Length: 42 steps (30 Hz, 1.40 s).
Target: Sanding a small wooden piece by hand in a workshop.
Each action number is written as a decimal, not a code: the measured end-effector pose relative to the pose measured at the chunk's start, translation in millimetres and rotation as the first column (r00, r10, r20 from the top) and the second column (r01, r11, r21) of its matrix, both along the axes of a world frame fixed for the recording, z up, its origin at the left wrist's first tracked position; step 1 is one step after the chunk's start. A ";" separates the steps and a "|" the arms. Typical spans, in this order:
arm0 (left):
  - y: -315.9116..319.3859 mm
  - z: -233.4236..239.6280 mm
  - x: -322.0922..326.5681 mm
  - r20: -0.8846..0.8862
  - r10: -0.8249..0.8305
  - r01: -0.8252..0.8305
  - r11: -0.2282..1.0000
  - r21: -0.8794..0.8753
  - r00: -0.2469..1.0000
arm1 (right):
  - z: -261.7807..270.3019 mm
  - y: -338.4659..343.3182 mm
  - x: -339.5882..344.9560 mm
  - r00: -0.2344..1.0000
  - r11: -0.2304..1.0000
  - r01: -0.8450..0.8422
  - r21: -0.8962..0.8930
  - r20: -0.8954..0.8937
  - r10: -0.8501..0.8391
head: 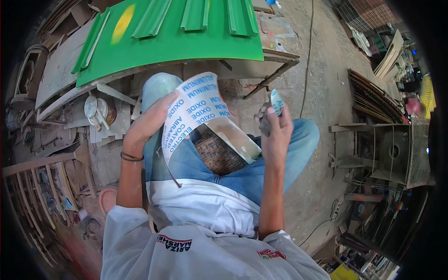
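My left hand grips the left edge of a curved sheet of sandpaper, whose white printed backing faces up. My right hand holds a small piece of sandpaper with the same kind of print, pinched under the thumb; a dark lump shows at its fingers, too unclear to name. A pale, dusty board or channel-shaped piece lies slanting between my legs, its upper end under the large sheet. Below it shows a brown patterned surface.
Ahead stands a table with a green panel bearing green ribbed strips. Round cans sit under its left side. A wooden rack is at left, a metal-framed stand at right. A cable crosses the floor.
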<state>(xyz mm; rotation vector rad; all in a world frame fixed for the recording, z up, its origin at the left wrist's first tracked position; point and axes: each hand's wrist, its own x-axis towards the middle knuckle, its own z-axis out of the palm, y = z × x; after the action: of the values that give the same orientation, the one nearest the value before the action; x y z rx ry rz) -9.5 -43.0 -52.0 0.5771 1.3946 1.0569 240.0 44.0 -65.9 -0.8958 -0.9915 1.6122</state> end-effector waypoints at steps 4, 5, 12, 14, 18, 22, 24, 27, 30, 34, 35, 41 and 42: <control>21.1 -2.5 11.6 -0.390 -0.258 0.274 0.962 -0.014 0.884 | 55.2 -9.0 -2.8 0.992 0.968 -0.123 0.219 0.042 0.117; 23.2 -7.5 10.6 -0.517 -0.364 0.396 0.917 -0.053 0.775 | 60.9 -11.1 -6.2 0.992 0.968 -0.124 0.220 0.042 0.118; 32.7 9.1 31.3 -0.534 -0.448 0.501 0.864 -0.053 0.717 | 30.0 -7.9 -21.2 0.963 0.958 -0.142 0.249 0.260 0.075; 29.7 0.5 24.3 -0.485 -0.358 0.426 0.904 0.032 0.798 | 35.1 -15.3 -17.4 0.962 0.949 -0.016 0.315 0.263 -0.072; 23.6 -10.0 8.3 0.103 0.100 -0.117 0.979 0.170 0.990 | 41.2 -15.5 -0.4 0.972 0.945 0.221 0.240 0.030 -0.235; 28.3 -12.0 24.6 0.296 0.615 -0.682 0.635 0.364 0.731 | 36.0 -16.9 -5.0 0.993 0.995 0.089 0.044 -0.076 -0.086; 25.7 -13.2 31.9 0.311 0.644 -0.709 0.567 0.419 0.699 | 26.6 -19.1 -7.9 0.992 0.996 -0.039 -0.085 -0.125 0.029; 20.1 -13.7 48.0 0.307 0.694 -0.734 0.473 0.488 0.651 | 23.7 -20.4 -7.6 0.999 0.989 -0.007 -0.149 -0.045 0.000; 9.7 -20.5 60.6 0.198 0.683 -0.647 0.501 0.574 0.704 | 31.0 -18.7 -10.5 0.999 0.988 -0.017 -0.151 -0.052 0.009; 4.1 -42.7 77.1 0.022 0.702 -0.517 0.503 0.692 0.712 | 27.7 -16.5 -23.8 0.999 0.988 0.027 -0.149 -0.042 -0.034; 2.8 -49.4 80.0 0.023 0.689 -0.508 0.511 0.693 0.725 | 16.7 -13.2 -28.7 0.998 0.991 0.065 -0.114 0.016 -0.064; -17.0 -54.5 93.5 -0.397 0.654 -0.312 0.698 0.645 0.643 | 10.6 6.0 -36.4 0.999 0.975 -0.032 -0.222 -0.006 0.031; -22.5 -45.7 93.0 -0.389 0.571 -0.251 0.741 0.622 0.723 | 10.6 9.9 -34.1 0.996 0.988 0.018 -0.152 0.089 -0.005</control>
<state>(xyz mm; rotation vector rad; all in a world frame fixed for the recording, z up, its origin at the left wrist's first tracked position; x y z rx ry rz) 83.5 -65.5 -97.7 1.0715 1.8099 1.7977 205.9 53.9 -55.3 -1.0829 -0.9310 1.6676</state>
